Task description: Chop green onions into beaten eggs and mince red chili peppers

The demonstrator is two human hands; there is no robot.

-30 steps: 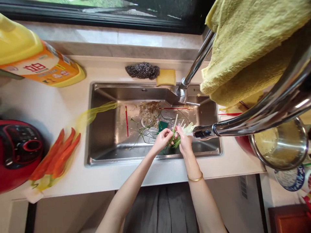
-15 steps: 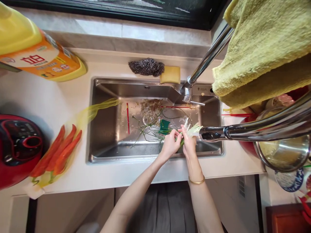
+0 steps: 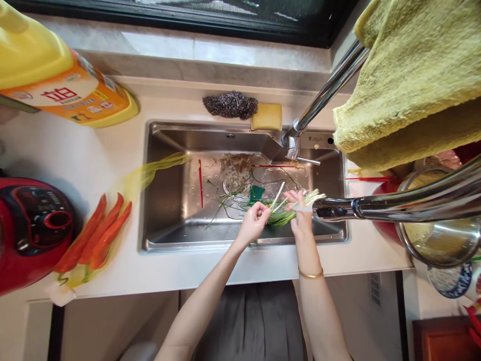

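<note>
In the sink [image 3: 169, 233], my left hand [image 3: 254, 220] is closed in a pinch on a single green onion stalk [image 3: 277, 196], its pale end pointing up and away. My right hand [image 3: 301, 213], a gold bangle on its wrist, holds a bunch of green onions [image 3: 280, 217]. Its upper fingers are partly spread, and its grip underneath is partly hidden. White root ends stick out on the right, and green leaves hang to the left. The faucet spout [image 3: 326, 212] reaches in from the right, with water running over my right hand.
Peelings [image 3: 236, 168], loose stems, a green scrap [image 3: 256, 194] and red sticks [image 3: 200, 183] lie in the sink. A steel scourer [image 3: 230, 105] and yellow sponge [image 3: 266, 117] sit behind it. Red peppers [image 3: 98, 235] and a detergent bottle [image 3: 86, 95] stand left; a towel [image 3: 413, 75] hangs right.
My hands have moved apart, the left drawing leftward with one stalk. The fingers of my right hand have spread, and the bunch sits lower and more level. The view has shifted slightly.
</note>
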